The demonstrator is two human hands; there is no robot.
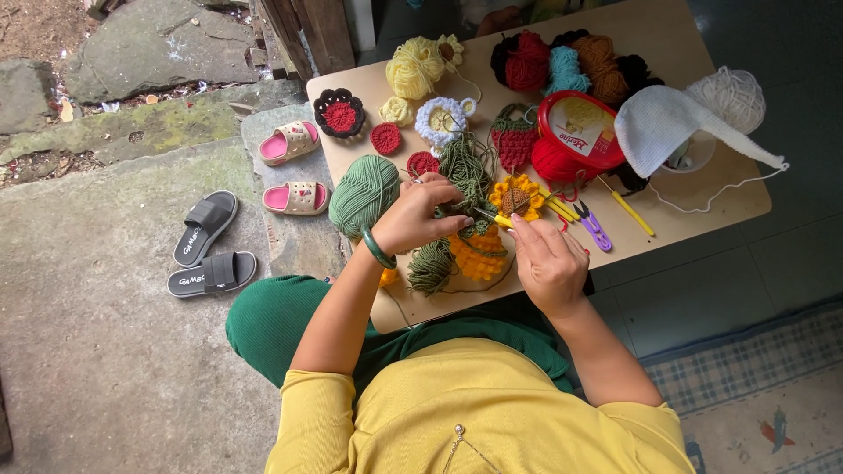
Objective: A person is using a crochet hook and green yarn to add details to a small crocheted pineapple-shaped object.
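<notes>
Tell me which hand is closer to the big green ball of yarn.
Left. The left hand works just beside the green yarn ball, nearly touching it. The right hand sits farther off, across the crochet piece.

Soft daylight, faint shadows, seemingly sharp

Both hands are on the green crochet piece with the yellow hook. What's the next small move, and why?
Probably pull the next loop through. The right hand holds the yellow-handled hook with its tip at the green crochet piece, which the left hand pinches. The green yarn ball lies close by.
</notes>
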